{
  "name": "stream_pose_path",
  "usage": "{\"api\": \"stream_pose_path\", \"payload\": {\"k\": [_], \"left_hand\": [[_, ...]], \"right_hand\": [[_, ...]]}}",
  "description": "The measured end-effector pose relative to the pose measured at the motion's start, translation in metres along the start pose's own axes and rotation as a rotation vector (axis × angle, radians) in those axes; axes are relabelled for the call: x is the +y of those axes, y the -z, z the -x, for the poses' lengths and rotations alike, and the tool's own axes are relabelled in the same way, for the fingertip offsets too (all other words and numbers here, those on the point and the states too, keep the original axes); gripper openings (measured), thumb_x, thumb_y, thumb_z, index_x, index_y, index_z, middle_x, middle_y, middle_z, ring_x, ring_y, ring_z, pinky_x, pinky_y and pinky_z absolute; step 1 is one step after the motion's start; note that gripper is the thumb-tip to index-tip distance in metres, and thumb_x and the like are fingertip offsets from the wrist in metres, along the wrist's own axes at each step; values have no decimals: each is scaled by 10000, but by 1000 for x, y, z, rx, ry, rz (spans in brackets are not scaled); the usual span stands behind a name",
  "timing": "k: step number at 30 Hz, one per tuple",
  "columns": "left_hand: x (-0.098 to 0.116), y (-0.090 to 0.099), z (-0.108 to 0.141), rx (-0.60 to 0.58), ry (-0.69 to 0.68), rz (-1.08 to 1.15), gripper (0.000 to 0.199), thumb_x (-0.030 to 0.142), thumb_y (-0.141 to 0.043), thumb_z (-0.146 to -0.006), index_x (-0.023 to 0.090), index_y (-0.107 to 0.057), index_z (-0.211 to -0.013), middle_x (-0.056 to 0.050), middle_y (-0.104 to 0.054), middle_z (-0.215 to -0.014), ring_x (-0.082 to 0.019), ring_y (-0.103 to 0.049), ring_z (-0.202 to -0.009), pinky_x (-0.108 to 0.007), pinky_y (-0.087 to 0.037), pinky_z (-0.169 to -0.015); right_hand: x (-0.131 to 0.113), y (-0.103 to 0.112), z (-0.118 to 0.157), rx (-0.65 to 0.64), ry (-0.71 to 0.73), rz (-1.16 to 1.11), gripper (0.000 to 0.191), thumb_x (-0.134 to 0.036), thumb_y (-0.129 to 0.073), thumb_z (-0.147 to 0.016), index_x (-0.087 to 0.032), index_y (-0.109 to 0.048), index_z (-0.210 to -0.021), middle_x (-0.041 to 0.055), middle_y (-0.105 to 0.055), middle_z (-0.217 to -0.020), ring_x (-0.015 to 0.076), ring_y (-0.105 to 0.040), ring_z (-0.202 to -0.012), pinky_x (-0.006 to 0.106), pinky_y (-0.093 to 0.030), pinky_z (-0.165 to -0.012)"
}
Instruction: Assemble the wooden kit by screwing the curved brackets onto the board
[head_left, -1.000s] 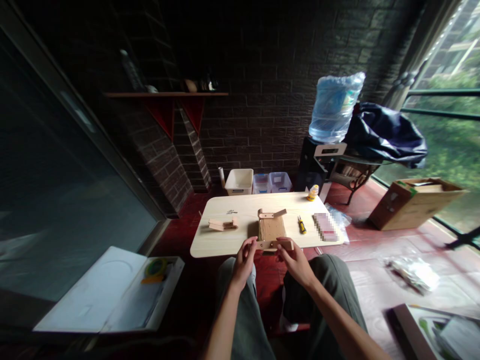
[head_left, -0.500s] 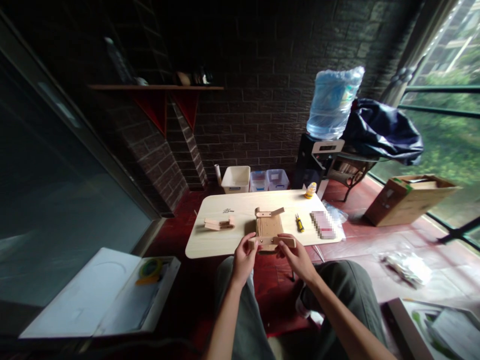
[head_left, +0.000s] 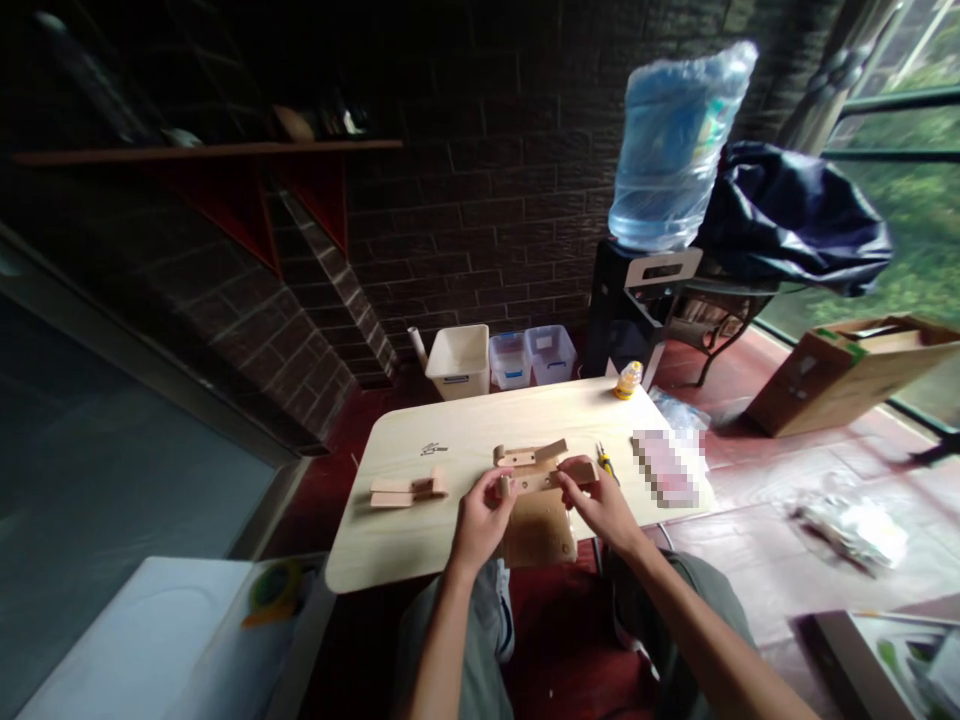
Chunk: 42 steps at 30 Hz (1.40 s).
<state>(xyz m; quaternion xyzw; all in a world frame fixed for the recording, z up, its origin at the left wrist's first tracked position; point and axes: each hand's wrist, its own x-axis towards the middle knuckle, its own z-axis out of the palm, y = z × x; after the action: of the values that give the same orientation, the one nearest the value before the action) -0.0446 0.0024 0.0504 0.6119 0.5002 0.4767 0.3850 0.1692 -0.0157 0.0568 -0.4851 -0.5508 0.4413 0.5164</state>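
My left hand [head_left: 480,515] and my right hand [head_left: 596,500] pinch the two ends of a light wooden bracket [head_left: 536,483] with dark holes along its middle. They hold it over a brown flat board [head_left: 538,532], whose near end reaches past the table's front edge. Just beyond the held piece, a similar wooden bracket [head_left: 531,457] rests near the board's far end. Another wooden piece [head_left: 407,491] lies on the table to the left. A yellow-and-black screwdriver [head_left: 606,461] is close to my right hand, partly hidden by it.
The pale table [head_left: 360,560] carries small dark metal parts [head_left: 433,449], a yellow-based bottle [head_left: 628,381] and a blurred pink item [head_left: 666,468]. Plastic bins [head_left: 459,362] and a water dispenser [head_left: 637,310] stand behind. A cardboard box [head_left: 840,378] sits on the floor at right.
The held bracket has shifted from the board's near end toward the other bracket at its far end, uncovering the board's near part. The view has tilted and moved closer.
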Motion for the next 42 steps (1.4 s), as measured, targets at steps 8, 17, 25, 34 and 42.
{"api": "stream_pose_path", "payload": {"k": [8, 17, 25, 34, 42], "left_hand": [[-34, -2, -58, 39, -126, -192, 590, 370, -725, -860, 260, -510, -1398, -94, -536, -1457, -255, -521, -1346, -420, -423, -1140], [-104, -44, -103, 31, 69, -145, 185, 371, -491, -993, 230, -594, -1054, -62, -705, -1115, -192, -670, -1027, -361, -494, -976], [-115, -67, -144, 182, 38, -25, 162, 370, -505, -977, 228, -567, -1024, -51, -693, -1017, -189, -657, -1011, -350, -482, -980], [-113, -83, -147, 268, 129, 19, 206, 418, -580, -945, 225, -580, -1020, -55, -660, -1070, -186, -638, -1008, -336, -483, -956], [-122, -69, -146, 198, 166, 19, 290, 440, -621, -921, 214, -581, -1097, -80, -659, -1122, -201, -635, -1076, -363, -477, -997]], "right_hand": [[32, 6, -81, 179, 85, -5, 274, -470, -606, -946, -211, -661, -1015, 0, -635, -693, 164, -605, -595, 291, -495, -551], [74, 15, -154, 337, 4, -408, 259, -462, -645, -883, -206, -636, -844, -65, -463, -577, 120, -448, -495, 259, -377, -461], [102, 27, -180, 478, -18, -521, 275, -472, -638, -879, -198, -647, -859, -72, -433, -584, 113, -447, -521, 261, -392, -512], [107, 21, -180, 519, -32, -482, 283, -487, -654, -880, -204, -653, -885, -68, -452, -584, 118, -426, -534, 270, -375, -532], [102, 19, -176, 541, -33, -397, 325, -526, -628, -883, -202, -642, -868, -69, -445, -571, 122, -425, -537, 278, -375, -561]]}}
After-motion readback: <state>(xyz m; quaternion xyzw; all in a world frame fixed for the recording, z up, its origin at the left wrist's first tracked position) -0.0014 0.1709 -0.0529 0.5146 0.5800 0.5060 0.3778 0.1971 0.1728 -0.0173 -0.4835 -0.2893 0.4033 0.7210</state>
